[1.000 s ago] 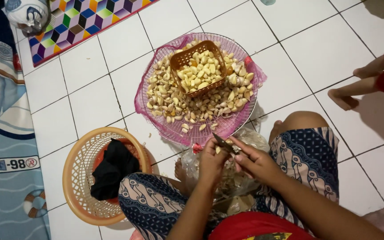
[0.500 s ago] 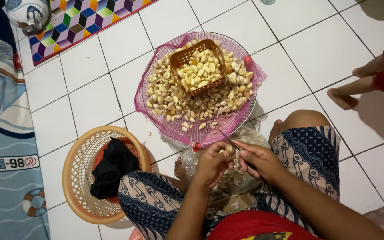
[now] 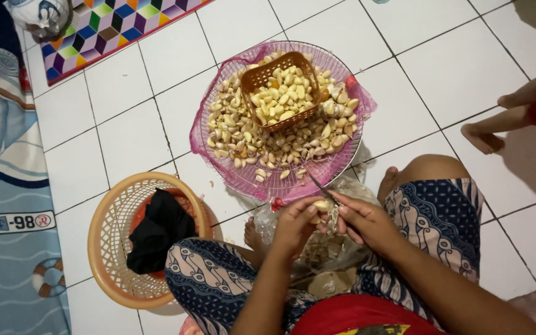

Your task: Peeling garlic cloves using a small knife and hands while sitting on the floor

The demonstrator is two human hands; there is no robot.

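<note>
Two hands are being held close together over the lap: the left hand (image 3: 294, 224) is being closed around a single garlic clove (image 3: 322, 205), and the right hand (image 3: 367, 222) is being clamped on a small knife (image 3: 319, 185) whose blade is being pointed up and away from the grip, toward the round tray (image 3: 243, 177) of cloves just beyond it.

The clove is being pinched right beside the blade, so a slip on the smooth skin could be sending the edge into the left fingertips (image 3: 315, 206); that looks like the main risk. Peelings are being caught on the clear plastic bag (image 3: 317, 251) below the grip, and some could be scattered onto the tiles.

Room is being limited: a knee is rising on each side of the grip, the orange basket (image 3: 108, 245) is sitting well to the left, and another person's bare foot (image 3: 482, 138) is standing off to the right.
</note>
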